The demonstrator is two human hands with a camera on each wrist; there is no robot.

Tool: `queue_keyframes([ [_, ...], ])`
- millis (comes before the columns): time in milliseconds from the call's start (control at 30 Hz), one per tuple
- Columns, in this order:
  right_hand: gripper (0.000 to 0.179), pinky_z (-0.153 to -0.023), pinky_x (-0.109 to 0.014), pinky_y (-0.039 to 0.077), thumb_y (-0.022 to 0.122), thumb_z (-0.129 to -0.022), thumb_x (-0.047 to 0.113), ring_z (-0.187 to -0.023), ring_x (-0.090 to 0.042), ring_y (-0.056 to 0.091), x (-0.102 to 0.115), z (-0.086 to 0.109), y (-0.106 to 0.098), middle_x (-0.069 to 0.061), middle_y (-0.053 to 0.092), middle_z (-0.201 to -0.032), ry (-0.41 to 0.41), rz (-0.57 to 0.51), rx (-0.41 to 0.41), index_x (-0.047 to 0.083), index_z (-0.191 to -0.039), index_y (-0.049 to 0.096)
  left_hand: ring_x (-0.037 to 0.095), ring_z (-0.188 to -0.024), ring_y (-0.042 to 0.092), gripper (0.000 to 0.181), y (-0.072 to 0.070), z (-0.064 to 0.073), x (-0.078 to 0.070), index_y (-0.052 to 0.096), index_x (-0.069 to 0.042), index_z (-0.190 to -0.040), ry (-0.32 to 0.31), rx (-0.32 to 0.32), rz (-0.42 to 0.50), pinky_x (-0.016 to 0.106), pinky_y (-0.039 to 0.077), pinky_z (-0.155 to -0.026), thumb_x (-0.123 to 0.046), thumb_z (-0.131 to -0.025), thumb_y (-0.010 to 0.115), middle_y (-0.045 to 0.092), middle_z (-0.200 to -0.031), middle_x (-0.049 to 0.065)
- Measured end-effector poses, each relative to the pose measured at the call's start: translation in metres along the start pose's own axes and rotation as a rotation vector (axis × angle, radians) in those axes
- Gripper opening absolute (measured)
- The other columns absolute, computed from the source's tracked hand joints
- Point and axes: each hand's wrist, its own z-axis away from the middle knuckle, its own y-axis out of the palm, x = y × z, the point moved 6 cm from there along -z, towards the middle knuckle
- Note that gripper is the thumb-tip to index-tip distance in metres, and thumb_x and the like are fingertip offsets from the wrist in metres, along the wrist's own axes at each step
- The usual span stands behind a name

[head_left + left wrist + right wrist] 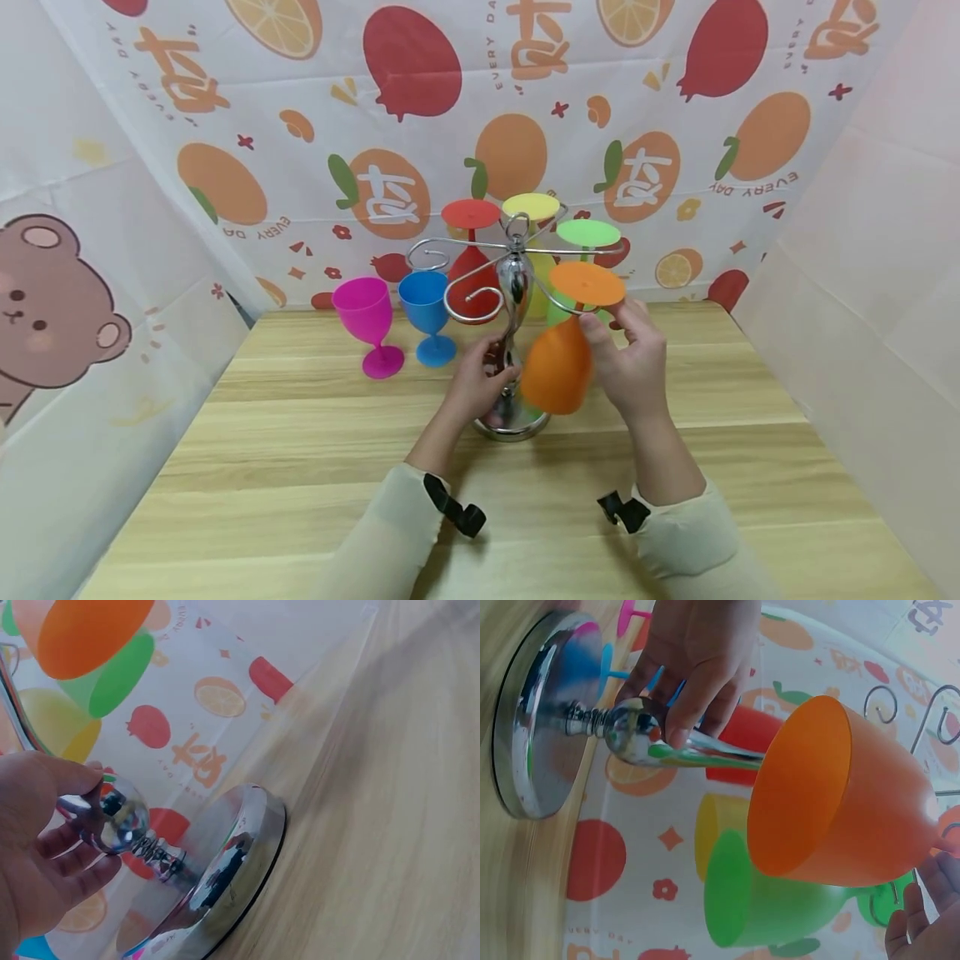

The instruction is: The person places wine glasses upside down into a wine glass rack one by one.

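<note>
My left hand (480, 379) grips the lower post of a shiny metal goblet stand (516, 283), just above its round base. At the curled arms on the right, my right hand (633, 358) has its thumb and fingers at the stem of an orange goblet (557, 367), close under its foot. That goblet is upside down, bowl below and foot on top; in the right wrist view its rim faces the stand's base. Red (471, 283), yellow (531, 207) and green (588, 233) goblets hang upside down from other arms, their bowls partly hidden in the head view.
A pink goblet (363, 312) and a blue goblet (425, 304) stand upright on the wooden table (300, 467), left of the stand. Behind the table hangs a fruit-printed cloth (465, 117). Two curled arms (472, 304) on the stand's left side carry no goblet.
</note>
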Motion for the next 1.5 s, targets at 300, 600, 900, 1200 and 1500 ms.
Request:
queue_keyframes([
  [300,0.028,-0.080,-0.025,0.041,0.061,-0.097,0.025,-0.099,-0.013,0.051,-0.011,-0.007,-0.017,-0.010,0.068,-0.102,0.073,0.040,-0.048,0.002,-0.110,0.072,0.025,-0.103,0.056,0.051,0.009,-0.005,-0.003,0.055,-0.010,-0.131,-0.040,-0.084,-0.024,0.036,0.056,-0.084,-0.020,-0.086,0.076,0.058,-0.114,0.011],
  [600,0.031,-0.082,-0.022,0.041,0.060,-0.098,0.026,-0.102,-0.007,0.054,-0.033,-0.019,-0.034,-0.010,0.069,-0.112,0.173,0.083,-0.094,0.004,-0.116,0.072,0.023,-0.095,0.056,0.048,0.019,-0.009,-0.005,0.057,-0.009,-0.124,-0.041,-0.175,-0.005,0.034,0.053,-0.080,-0.015,-0.081,0.080,0.059,-0.103,0.010],
  [900,0.034,-0.086,-0.018,0.046,0.059,-0.099,0.028,-0.106,-0.005,0.055,-0.047,-0.031,-0.042,-0.014,0.070,-0.118,0.180,0.097,-0.110,0.002,-0.119,0.071,0.020,-0.090,0.053,0.050,0.027,-0.013,-0.005,0.055,-0.011,-0.123,-0.037,-0.229,0.006,0.029,0.050,-0.073,-0.017,-0.080,0.081,0.056,-0.100,0.008],
  [1200,0.035,-0.095,-0.020,0.047,0.057,-0.100,0.029,-0.110,-0.007,0.059,-0.055,-0.038,-0.041,-0.012,0.069,-0.120,0.190,0.071,-0.071,0.005,-0.123,0.069,0.020,-0.091,0.054,0.052,0.030,-0.011,-0.004,0.055,-0.009,-0.124,-0.041,-0.289,0.009,0.028,0.052,-0.075,-0.017,-0.080,0.081,0.056,-0.101,0.009],
  [1500,0.033,-0.075,-0.017,0.043,0.057,-0.100,0.031,-0.096,-0.010,0.055,-0.062,-0.028,-0.040,-0.002,0.069,-0.113,0.230,-0.001,-0.114,0.007,-0.120,0.071,0.019,-0.092,0.055,0.051,0.032,-0.010,-0.005,0.055,-0.009,-0.125,-0.029,-0.274,0.036,0.027,0.054,-0.074,-0.017,-0.081,0.081,0.056,-0.104,0.009],
])
